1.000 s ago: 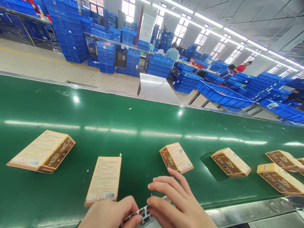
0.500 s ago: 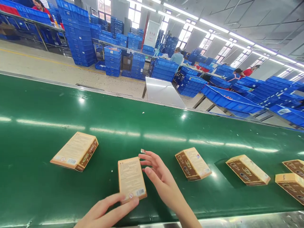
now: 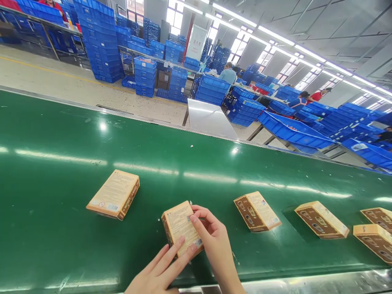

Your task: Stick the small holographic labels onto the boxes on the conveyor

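A cream and brown box (image 3: 177, 222) lies tilted on the green belt (image 3: 147, 134), its printed face up. My left hand (image 3: 159, 269) rests on the box's lower part with its fingers stretched out and spread. Over the upper right of the box, my right hand (image 3: 214, 237) has its thumb and index finger pinched on a small sticker (image 3: 189, 218), which is against the printed face. The other fingers of my right hand are curled near the box's right edge and partly hidden.
Another box (image 3: 114, 194) lies to the left. Several more, including one close by (image 3: 257, 211), lie to the right. Beyond the belt are a metal table (image 3: 210, 118), stacked blue crates (image 3: 96, 41) and people, one in light blue (image 3: 228, 74).
My right hand has brought the sticker onto the box and closed its fingers. The box beneath my hands has turned and shifted right. The left box and the nearest right box have also shifted right.
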Motion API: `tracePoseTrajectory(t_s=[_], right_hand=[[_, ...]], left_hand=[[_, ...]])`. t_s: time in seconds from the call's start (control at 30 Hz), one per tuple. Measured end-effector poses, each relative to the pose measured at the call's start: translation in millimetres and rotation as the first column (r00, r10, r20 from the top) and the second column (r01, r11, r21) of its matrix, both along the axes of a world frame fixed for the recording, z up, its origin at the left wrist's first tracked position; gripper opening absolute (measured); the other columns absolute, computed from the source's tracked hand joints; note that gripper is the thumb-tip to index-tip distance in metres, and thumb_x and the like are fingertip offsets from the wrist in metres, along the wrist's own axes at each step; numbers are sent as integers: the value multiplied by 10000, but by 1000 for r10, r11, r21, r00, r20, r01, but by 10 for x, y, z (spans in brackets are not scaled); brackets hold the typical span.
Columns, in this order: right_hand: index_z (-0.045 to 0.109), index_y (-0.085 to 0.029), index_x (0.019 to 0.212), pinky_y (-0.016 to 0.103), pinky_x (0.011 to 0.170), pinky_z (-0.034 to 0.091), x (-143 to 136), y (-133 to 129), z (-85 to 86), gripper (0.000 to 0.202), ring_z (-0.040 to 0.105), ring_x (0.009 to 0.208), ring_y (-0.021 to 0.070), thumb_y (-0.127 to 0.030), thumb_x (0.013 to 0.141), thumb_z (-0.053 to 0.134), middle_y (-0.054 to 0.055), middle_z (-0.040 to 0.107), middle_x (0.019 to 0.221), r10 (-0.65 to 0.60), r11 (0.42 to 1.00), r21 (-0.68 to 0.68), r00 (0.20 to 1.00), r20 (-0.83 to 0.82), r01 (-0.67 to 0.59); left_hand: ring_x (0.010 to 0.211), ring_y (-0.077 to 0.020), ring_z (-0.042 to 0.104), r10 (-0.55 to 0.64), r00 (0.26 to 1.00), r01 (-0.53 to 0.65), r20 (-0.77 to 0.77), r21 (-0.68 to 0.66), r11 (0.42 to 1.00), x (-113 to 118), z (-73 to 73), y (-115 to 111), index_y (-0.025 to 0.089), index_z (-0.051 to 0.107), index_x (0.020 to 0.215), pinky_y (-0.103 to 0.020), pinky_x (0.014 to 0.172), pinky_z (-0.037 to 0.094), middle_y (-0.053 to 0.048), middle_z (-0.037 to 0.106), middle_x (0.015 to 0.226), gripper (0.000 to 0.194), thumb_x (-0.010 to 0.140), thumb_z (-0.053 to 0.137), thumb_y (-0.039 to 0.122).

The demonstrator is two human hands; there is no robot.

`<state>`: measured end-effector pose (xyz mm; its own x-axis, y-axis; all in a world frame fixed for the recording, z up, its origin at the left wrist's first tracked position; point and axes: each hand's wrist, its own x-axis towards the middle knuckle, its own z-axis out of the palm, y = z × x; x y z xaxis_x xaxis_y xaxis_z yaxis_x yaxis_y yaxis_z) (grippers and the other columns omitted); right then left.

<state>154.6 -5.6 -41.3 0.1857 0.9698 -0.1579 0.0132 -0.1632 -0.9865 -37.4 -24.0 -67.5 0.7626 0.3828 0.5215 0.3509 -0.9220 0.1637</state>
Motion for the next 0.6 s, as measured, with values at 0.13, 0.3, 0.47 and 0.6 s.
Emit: tracePoseTrajectory(t_s=[0.13, 0.3, 0.47, 0.6], right_hand=[[679, -206, 815, 360, 802, 558, 64, -38, -21, 312, 680, 968, 274, -513, 866, 651, 121, 709, 1146, -27, 999, 34, 981, 194, 20], [675, -221, 895, 414, 912, 512, 92, -22, 26, 269, 661, 1048, 289, -481, 844, 625, 112, 706, 1129, -160, 987, 74, 858, 489, 142], [626, -201, 1185, 448, 772, 539, 219, 43, 213, 501, 675, 951, 324, -515, 794, 622, 119, 718, 1021, -403, 911, 217, 642, 652, 351], [653, -258, 1068, 295, 779, 556, 308, -198, 394, 222, 697, 924, 210, -421, 952, 554, 50, 732, 1030, -251, 933, 358, 752, 610, 22]], left_hand=[[1439, -228, 421, 100, 977, -112, 188, 54, 992, 222, -261, -60, 225, 642, 604, -305, 1248, 181, -16, 497, 1538, 273, 871, 689, 199], [1446, -225, 408, 60, 986, -68, 157, 47, 997, 312, -234, -23, 229, 685, 672, -299, 1250, 153, -25, 525, 1519, 190, 828, 778, 285], [1330, -150, 551, 30, 980, -46, 198, 77, 996, 393, -20, 82, 220, 574, 578, -289, 1248, 149, 3, 673, 1360, 449, 1022, 510, 245], [1236, -129, 621, 34, 930, -65, 365, 74, 995, 372, 128, 77, 212, 501, 587, -247, 1155, 354, -11, 745, 1207, 533, 1080, 299, 174]])
